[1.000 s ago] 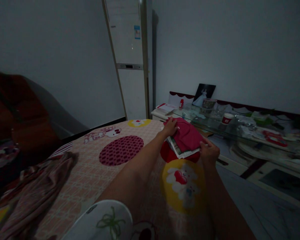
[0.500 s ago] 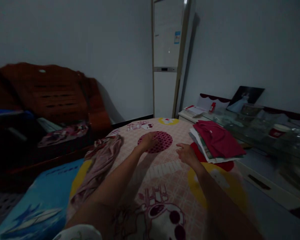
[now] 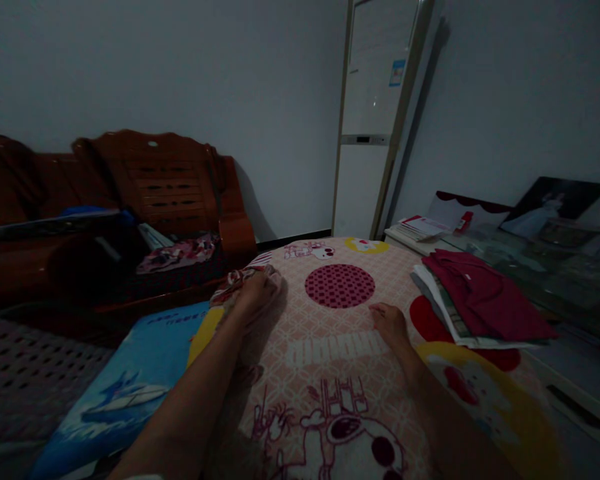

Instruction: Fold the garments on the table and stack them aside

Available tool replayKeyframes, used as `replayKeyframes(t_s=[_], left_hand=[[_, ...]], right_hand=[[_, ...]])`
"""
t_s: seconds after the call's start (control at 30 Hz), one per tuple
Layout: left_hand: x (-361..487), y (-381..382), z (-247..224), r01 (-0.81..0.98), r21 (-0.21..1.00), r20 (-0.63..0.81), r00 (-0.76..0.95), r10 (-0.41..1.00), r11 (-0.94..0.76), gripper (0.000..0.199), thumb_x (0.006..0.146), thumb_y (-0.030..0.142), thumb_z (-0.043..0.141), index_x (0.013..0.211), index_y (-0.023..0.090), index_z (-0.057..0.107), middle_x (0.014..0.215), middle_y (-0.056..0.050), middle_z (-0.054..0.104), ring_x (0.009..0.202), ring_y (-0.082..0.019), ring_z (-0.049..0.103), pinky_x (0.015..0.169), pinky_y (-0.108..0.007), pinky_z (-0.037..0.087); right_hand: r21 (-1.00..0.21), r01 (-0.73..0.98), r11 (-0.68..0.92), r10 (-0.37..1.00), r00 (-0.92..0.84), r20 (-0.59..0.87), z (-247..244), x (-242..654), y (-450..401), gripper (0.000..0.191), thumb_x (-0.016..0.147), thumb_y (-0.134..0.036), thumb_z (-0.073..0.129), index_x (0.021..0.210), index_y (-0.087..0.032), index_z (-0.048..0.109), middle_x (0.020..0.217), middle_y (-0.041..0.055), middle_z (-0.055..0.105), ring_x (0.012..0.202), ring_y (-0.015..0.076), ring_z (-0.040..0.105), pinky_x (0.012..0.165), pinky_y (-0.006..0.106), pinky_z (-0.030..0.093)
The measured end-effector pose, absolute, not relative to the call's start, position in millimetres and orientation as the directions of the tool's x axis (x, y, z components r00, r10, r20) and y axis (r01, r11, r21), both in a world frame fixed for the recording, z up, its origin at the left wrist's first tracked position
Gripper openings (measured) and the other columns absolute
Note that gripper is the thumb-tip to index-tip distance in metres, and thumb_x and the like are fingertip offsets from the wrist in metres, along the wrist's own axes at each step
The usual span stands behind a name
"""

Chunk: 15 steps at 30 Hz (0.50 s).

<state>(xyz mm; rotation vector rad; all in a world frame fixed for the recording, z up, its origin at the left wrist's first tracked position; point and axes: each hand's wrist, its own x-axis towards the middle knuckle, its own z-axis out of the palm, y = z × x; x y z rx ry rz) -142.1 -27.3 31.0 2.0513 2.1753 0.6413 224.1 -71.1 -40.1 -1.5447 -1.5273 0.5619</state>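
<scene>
Patterned garment (image 3: 240, 283) now under left hand (image 3: 254, 293), previously untouched.

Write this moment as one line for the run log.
left hand: on crumpled garment | right hand: flat on bedsheet | folded stack: untouched

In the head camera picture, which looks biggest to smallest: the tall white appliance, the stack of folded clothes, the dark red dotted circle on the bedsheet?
1. Tall white appliance
2. Stack of folded clothes
3. Dark red dotted circle
The appliance stands farthest away, so it is truly largest.
</scene>
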Motion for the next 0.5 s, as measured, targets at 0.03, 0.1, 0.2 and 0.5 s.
replayKeyframes(t_s=[0.03,0.1,0.2,0.5], left_hand=[[-130,-23,33,0.919,0.395,0.219,-0.082,0.972,-0.011,0.018,0.084,0.029,0.053,0.089,0.015,0.064,0.093,-0.010,0.071,0.088,-0.025,0.064,0.079,-0.032,0.048],[-94,-15,38,0.860,0.504,0.275,-0.070,0.959,-0.082,0.018,0.086,0.030,0.052,0.086,0.015,0.063,0.090,-0.009,0.070,0.086,-0.023,0.063,0.078,-0.032,0.048],[-25,-13,41,0.605,0.736,0.396,-0.022,0.918,-0.303,0.018,0.088,0.028,0.050,0.094,0.015,0.062,0.096,-0.007,0.069,0.087,-0.020,0.062,0.078,-0.030,0.050],[51,-48,29,0.337,0.815,0.363,0.334,0.870,-0.470,0.012,0.083,0.017,0.059,0.093,0.017,0.066,0.093,-0.004,0.072,0.086,-0.017,0.066,0.081,-0.028,0.052]], right_hand=[[-0.840,0.523,0.143,0.955,0.151,0.257,-38,220,-73,0.030,0.077,-0.039,0.054,0.086,-0.019,0.075,0.066,0.0026,0.068,0.060,0.0181,0.063,0.055,0.026,0.047],[-0.897,0.409,0.167,0.962,0.133,0.239,-33,209,-77,0.034,0.078,-0.045,0.056,0.086,-0.017,0.074,0.063,0.0020,0.066,0.053,0.0162,0.060,0.049,0.026,0.045],[-0.969,0.200,0.142,0.989,0.000,0.145,-28,187,-84,0.045,0.077,-0.052,0.061,0.099,-0.014,0.071,0.067,0.0022,0.069,0.046,0.0130,0.057,0.041,0.022,0.041],[-0.986,-0.110,0.127,0.990,0.078,0.119,-33,185,-81,0.035,0.073,-0.043,0.066,0.097,-0.017,0.070,0.078,0.0065,0.074,0.064,0.0205,0.068,0.055,0.031,0.056]])
